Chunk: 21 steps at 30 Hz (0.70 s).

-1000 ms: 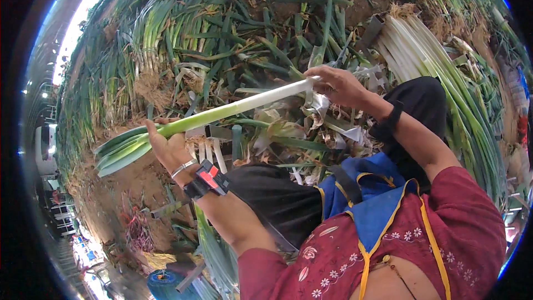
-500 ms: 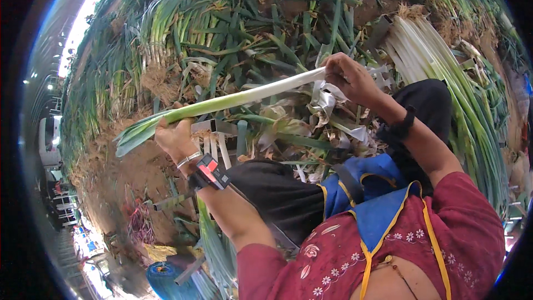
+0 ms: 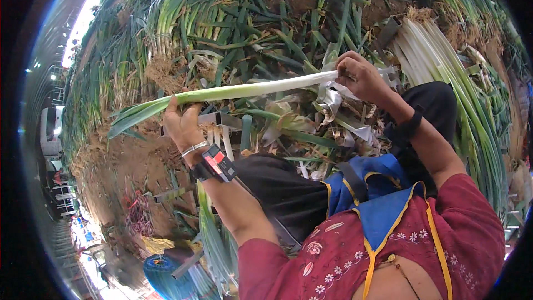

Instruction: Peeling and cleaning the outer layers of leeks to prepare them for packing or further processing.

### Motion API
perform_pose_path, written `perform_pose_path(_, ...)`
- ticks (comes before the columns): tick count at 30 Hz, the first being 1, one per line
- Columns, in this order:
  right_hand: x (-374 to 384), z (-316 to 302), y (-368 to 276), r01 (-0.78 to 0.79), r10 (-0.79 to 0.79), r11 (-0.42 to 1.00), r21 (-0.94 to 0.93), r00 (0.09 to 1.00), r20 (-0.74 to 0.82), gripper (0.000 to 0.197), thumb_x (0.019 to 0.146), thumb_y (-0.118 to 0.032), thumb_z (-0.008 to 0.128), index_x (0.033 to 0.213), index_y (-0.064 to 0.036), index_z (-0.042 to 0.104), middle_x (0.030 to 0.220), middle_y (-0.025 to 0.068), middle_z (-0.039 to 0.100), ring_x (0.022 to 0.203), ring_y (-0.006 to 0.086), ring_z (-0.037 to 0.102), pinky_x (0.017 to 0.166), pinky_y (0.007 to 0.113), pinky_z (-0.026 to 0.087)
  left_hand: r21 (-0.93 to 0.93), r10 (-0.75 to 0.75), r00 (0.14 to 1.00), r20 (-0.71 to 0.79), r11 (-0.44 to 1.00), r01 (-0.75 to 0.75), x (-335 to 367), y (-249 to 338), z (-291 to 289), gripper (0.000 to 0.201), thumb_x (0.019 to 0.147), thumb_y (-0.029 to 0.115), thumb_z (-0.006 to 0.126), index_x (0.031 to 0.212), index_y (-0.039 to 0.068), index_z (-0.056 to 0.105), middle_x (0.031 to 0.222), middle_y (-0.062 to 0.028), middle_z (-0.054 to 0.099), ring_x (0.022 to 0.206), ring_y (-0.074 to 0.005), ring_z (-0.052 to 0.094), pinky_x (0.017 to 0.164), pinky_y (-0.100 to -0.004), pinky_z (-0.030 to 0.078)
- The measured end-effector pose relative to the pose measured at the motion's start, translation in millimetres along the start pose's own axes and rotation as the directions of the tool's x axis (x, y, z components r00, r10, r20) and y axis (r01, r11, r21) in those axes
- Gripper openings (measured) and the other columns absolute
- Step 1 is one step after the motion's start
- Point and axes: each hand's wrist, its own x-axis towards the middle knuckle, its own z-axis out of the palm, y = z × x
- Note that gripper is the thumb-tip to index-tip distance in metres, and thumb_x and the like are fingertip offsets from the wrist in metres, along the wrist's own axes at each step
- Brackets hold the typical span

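Note:
A single long leek (image 3: 250, 89) stretches between my hands above a heap of trimmings, its white end to the right and its green leaves to the left. My left hand (image 3: 184, 126) grips it from below near where the leaves begin, thumb and fingers around the stalk. At the white tip, my right hand (image 3: 362, 78) is closed with bent fingers; they hide the very end. Loose peelings (image 3: 327, 103) lie under the right hand, pale and papery. A bundle of cleaned leeks (image 3: 425, 50) rests on the right, roots at the far end.
Uncleaned leeks (image 3: 172, 28) with roots are piled at the far left. A metal frame (image 3: 225, 120) stands below the held leek. More leeks (image 3: 214, 244) lie near my left elbow, beside a blue round object (image 3: 161, 271). Reddish string (image 3: 139, 216) lies on the soil.
The leek's leafy end has risen and the stalk lies more level. My left hand has moved slightly up and right; my right hand has shifted a little to the right.

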Motion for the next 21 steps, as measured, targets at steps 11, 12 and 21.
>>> perform_pose_path(11, 4, -15, -22, 0.21, -0.239, 0.958, -0.196, 0.961, -0.139, 0.02, 0.074, -0.01, 0.069, 0.083, -0.0051, 0.052, 0.091, 0.0096, 0.054, 0.086, 0.0306, 0.053, 0.072, 0.039, 0.045, -0.248, -0.197, 0.954, -0.228, 0.959, 0.138, -2, 8, 18, 0.02, 0.087, 0.017, 0.062, 0.098, 0.001, 0.055, 0.089, -0.0116, 0.058, 0.091, -0.0264, 0.054, 0.086, -0.0497, 0.043)
perform_pose_path(12, 5, -17, -23, 0.22, -0.252, 0.949, -0.224, 0.96, -0.125, 0.02, 0.074, -0.01, 0.068, 0.084, -0.0051, 0.052, 0.091, 0.0095, 0.054, 0.086, 0.0306, 0.053, 0.072, 0.039, 0.045, -0.178, -0.16, 0.968, -0.195, 0.976, 0.126, -2, 6, 20, 0.021, 0.087, 0.017, 0.062, 0.098, 0.001, 0.054, 0.089, -0.0115, 0.058, 0.091, -0.026, 0.054, 0.085, -0.0491, 0.044)
perform_pose_path(21, 2, -19, -16, 0.262, -0.274, 0.948, -0.181, 0.961, -0.045, 0.016, 0.073, -0.007, 0.068, 0.083, -0.0051, 0.056, 0.082, 0.0094, 0.054, 0.08, 0.0297, 0.054, 0.068, 0.038, 0.046, -0.306, -0.29, 0.922, -0.256, 0.929, 0.207, -3, 11, 29, 0.033, 0.083, 0.021, 0.068, 0.104, 0.0, 0.052, 0.093, -0.0126, 0.052, 0.092, -0.0252, 0.051, 0.08, -0.0469, 0.047)
